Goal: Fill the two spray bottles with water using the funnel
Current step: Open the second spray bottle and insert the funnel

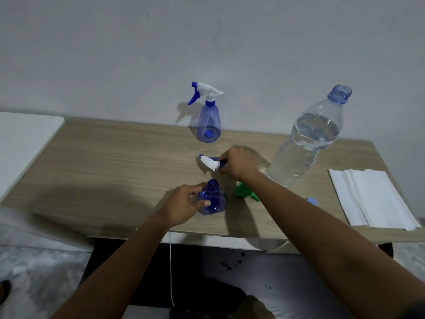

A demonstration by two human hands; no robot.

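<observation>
Spray bottle, near [212, 199]: translucent blue, upright, neck open, head removed, at table centre front; its spray head [210, 162], white and blue, on its side at 12 o'clock; spray bottle, far [208, 116]: blue, capped, upright, further at 12 o'clock; funnel [246, 192]: green, tipped over, at 3 o'clock; water bottle [308, 143]: clear, uncapped, partly full, at 2 o'clock.

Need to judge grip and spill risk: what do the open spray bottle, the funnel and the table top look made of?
Open spray bottle: clear blue plastic, glossy; the table shows through it. Funnel: opaque green plastic, apparently smooth. Table: matte wood-grain top, probably laminate rather than solid wood.
</observation>
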